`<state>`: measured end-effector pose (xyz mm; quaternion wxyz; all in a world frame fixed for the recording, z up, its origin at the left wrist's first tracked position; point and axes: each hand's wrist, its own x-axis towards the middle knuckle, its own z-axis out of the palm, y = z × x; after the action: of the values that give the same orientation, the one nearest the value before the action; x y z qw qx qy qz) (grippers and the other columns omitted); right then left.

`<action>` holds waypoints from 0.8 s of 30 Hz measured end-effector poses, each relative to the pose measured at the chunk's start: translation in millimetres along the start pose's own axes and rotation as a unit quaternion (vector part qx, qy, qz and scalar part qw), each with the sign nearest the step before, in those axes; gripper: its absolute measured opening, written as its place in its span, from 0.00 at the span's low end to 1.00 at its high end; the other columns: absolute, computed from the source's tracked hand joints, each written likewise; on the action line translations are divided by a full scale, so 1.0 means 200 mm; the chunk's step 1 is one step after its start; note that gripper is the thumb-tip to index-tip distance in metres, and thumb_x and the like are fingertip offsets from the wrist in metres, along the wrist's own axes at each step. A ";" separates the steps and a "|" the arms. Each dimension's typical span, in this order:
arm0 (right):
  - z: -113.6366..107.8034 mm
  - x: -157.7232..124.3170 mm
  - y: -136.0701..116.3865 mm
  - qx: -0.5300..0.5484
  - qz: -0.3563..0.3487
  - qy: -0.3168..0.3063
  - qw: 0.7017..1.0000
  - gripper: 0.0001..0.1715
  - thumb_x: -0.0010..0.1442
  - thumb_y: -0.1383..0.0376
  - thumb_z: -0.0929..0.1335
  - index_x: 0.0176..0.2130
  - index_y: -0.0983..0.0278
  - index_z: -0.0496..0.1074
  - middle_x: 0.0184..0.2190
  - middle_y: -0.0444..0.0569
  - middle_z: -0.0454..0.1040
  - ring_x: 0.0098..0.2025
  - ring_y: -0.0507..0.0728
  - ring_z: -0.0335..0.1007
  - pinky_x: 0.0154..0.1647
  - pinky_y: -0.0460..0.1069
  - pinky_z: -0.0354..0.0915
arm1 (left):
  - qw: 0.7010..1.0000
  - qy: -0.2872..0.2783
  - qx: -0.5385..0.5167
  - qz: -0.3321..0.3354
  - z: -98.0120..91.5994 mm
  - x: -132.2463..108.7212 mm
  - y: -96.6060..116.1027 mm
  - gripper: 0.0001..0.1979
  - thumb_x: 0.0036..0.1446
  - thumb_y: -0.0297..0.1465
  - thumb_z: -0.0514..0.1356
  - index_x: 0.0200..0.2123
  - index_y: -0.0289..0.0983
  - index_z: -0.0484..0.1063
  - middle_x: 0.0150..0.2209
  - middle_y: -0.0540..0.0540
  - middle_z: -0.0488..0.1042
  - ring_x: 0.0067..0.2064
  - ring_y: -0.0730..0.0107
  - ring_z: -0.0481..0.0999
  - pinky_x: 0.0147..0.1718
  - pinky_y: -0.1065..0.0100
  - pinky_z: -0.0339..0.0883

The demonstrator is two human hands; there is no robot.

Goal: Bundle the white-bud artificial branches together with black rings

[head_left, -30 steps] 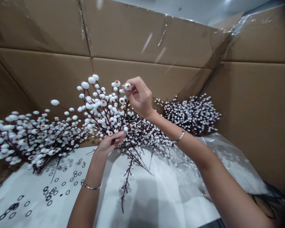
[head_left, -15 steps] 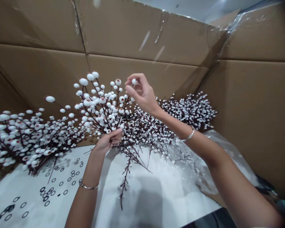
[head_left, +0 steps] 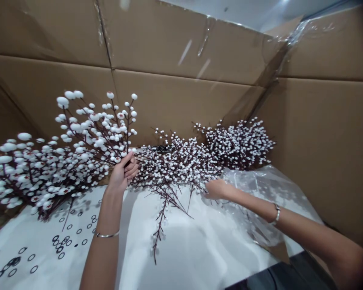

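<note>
My left hand (head_left: 124, 172) is closed around the stems of an upright bunch of white-berry branches (head_left: 97, 129), held above the table. The bunch fans out up and to the left, with dark brown twigs and large white berries. My right hand (head_left: 217, 189) is at the front right edge of a pile of smaller white-berry branches (head_left: 181, 161). Its fingers are curled and turned away, and what they grip among the stems is hidden. A thin brown twig (head_left: 159, 231) sticks out from the pile toward me.
Another heap of berry branches (head_left: 48, 177) lies at the left, and one more (head_left: 242, 145) at the back right. Several small black rings (head_left: 60, 243) are scattered on the white table (head_left: 181, 249). Clear plastic (head_left: 269, 225) lies at the right. Cardboard walls (head_left: 181, 100) enclose the back.
My left hand has moved left with the bunch. My right hand has come down from a berry at the bunch's upper right to the right edge of the pile.
</note>
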<state>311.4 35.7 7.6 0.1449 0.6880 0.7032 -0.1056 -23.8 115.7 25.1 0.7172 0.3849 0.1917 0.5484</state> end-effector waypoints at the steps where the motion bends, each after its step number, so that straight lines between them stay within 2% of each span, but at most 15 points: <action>1: 0.05 0.01 0.01 0.006 0.002 -0.015 1.000 0.05 0.50 0.66 0.70 0.27 0.67 0.75 0.32 0.61 0.79 0.38 0.67 0.78 0.34 0.54 0.68 | 1.000 0.005 0.002 0.004 0.00 0.00 0.00 0.15 0.62 0.32 0.59 0.22 0.35 0.66 0.12 0.59 0.47 0.12 0.83 0.41 0.09 0.78 0.39; 4: 0.12 0.06 0.08 0.052 -0.001 -0.071 0.996 0.07 0.53 0.67 0.67 0.29 0.68 0.74 0.32 0.58 0.80 0.35 0.62 0.78 0.31 0.49 0.67 | 1.000 0.018 0.002 0.006 0.00 0.01 0.00 0.15 0.62 0.32 0.59 0.23 0.34 0.67 0.12 0.59 0.47 0.12 0.83 0.43 0.10 0.78 0.41; 8: 0.03 0.08 0.19 0.119 -0.002 -0.096 0.988 0.12 0.58 0.64 0.62 0.32 0.67 0.73 0.29 0.51 0.79 0.25 0.54 0.74 0.24 0.45 0.64 | 1.000 0.022 0.003 -0.004 0.00 0.01 -0.01 0.15 0.62 0.30 0.59 0.22 0.34 0.67 0.12 0.59 0.48 0.12 0.84 0.44 0.10 0.78 0.42; 12: -0.15 0.03 0.24 0.164 -0.055 -0.064 0.983 0.09 0.55 0.64 0.63 0.31 0.65 0.72 0.24 0.48 0.75 0.23 0.53 0.71 0.23 0.45 0.61 | 1.000 0.020 0.006 -0.008 0.00 0.01 -0.01 0.16 0.62 0.30 0.59 0.21 0.34 0.65 0.12 0.59 0.48 0.12 0.84 0.45 0.10 0.78 0.42; 14: -0.25 0.00 0.24 0.167 -0.056 -0.041 0.984 0.09 0.54 0.64 0.63 0.29 0.65 0.71 0.22 0.47 0.74 0.23 0.54 0.71 0.23 0.46 0.61 | 1.000 0.020 0.006 -0.009 0.00 0.01 -0.01 0.16 0.61 0.29 0.59 0.21 0.34 0.65 0.12 0.59 0.49 0.12 0.84 0.45 0.10 0.78 0.42; 22: -0.70 0.00 0.18 0.082 -0.068 0.049 0.993 0.12 0.53 0.64 0.63 0.22 0.66 0.70 0.20 0.50 0.74 0.22 0.53 0.69 0.26 0.49 0.61 | 0.999 0.034 0.005 -0.019 -0.01 0.01 -0.02 0.16 0.61 0.30 0.60 0.21 0.34 0.65 0.12 0.59 0.48 0.12 0.85 0.45 0.10 0.77 0.42; 24: -0.83 0.00 0.19 0.086 -0.069 0.052 0.993 0.12 0.53 0.65 0.64 0.22 0.66 0.70 0.20 0.50 0.74 0.23 0.53 0.69 0.27 0.49 0.62 | 0.999 0.035 0.001 -0.024 -0.02 0.01 -0.01 0.16 0.61 0.30 0.60 0.21 0.34 0.65 0.12 0.59 0.48 0.12 0.84 0.46 0.10 0.77 0.42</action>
<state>339.0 95.2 163.7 0.0408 0.6520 0.7442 -0.1394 -24.2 119.6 20.9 0.7228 0.3616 0.2259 0.5438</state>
